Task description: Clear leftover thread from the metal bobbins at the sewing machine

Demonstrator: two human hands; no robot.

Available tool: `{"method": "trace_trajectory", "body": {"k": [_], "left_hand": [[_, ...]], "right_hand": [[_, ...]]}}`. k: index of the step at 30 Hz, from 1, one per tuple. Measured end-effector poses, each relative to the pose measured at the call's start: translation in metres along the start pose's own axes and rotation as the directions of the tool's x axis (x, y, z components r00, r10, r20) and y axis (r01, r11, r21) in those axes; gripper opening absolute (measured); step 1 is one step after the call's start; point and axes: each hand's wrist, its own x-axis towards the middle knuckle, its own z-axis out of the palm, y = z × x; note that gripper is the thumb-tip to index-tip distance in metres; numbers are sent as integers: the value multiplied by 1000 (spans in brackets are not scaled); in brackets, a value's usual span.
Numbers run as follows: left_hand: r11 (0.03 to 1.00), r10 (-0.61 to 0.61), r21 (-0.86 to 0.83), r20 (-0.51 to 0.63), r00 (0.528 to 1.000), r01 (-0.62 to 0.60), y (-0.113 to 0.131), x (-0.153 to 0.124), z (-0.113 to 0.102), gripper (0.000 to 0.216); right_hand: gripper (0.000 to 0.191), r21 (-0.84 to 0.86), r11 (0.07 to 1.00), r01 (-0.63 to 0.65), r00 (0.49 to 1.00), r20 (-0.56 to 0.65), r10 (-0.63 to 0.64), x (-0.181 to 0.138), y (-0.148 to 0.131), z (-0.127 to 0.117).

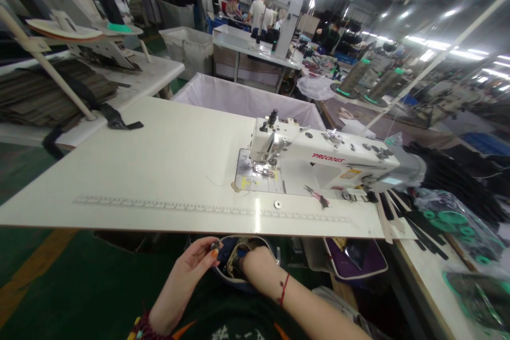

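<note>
A dark blue bag (255,288) with a pale-trimmed rim lies open on my lap, below the front edge of the sewing table. My right hand (261,268) reaches down into it, and its fingers are out of sight inside. At the left side of the bag's mouth, my left hand (197,261) pinches a small dark grey piece (215,246) between thumb and fingers. The piece is too small to name. Beige and dark contents show inside the bag, beside my right hand.
A white sewing machine (326,154) stands on the white table (167,154). Along the front lies a ruler strip (211,209); red-handled thread snips (319,197) and a small metal disc (278,204) are nearby. A purple tray (374,271) sits under the table. People work farther back.
</note>
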Motion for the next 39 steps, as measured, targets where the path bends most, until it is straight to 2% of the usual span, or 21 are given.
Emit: {"method": "trace_trajectory", "body": {"k": [2,4,5,8,11,13,16,18,21,23,27,32,35,37,39], "left_hand": [[1000,-7,-12,-6,1000,7,1,-1,1,39],[1000,-13,-27,-7,1000,13,3,-3,5,40],[999,-15,-35,-8,1000,15,4,-4,7,40],[999,-24,-39,27,999,25,7,-7,17,40],[997,-62,-41,117,991,67,13,-11,30,38],[992,-89,-78,167,982,103,18,-14,40,36],[979,-95,-159,196,976,127,24,-18,55,35],[975,-96,-177,220,971,136,27,-21,63,34],[976,-77,-179,257,963,125,29,-21,69,32],[977,-63,-182,250,966,111,29,-19,70,32],[981,-70,-163,221,973,108,28,-19,67,37],[976,-73,-169,338,938,137,28,-21,68,36],[975,-46,-190,326,944,113,26,-21,70,38],[981,-49,-165,283,958,98,26,-19,72,38],[988,-62,-123,240,969,94,27,-18,72,37]], "right_hand": [[14,28,999,-25,999,-44,27,-12,8,-7],[16,163,986,-21,982,-182,51,-28,13,-16],[18,271,962,7,957,-281,73,-37,13,-21],[17,569,805,168,814,-541,212,-62,10,-31],[16,635,723,272,671,-664,331,-76,1,-37],[16,591,744,312,581,-738,343,-82,-3,-41],[25,417,850,323,475,-848,235,-88,-6,-47],[34,250,929,272,470,-877,98,-91,-6,-50],[42,-3,986,168,544,-833,-96,-96,-6,-54],[42,-109,987,122,590,-791,-160,-98,-6,-56],[41,-190,977,93,635,-745,-206,-101,-7,-58],[48,-115,981,156,655,-732,-190,-100,-7,-60],[48,0,980,199,647,-751,-132,-99,-8,-60],[47,96,962,256,620,-780,-87,-98,-9,-59],[46,207,923,323,572,-820,-16,-98,-11,-56]]}}
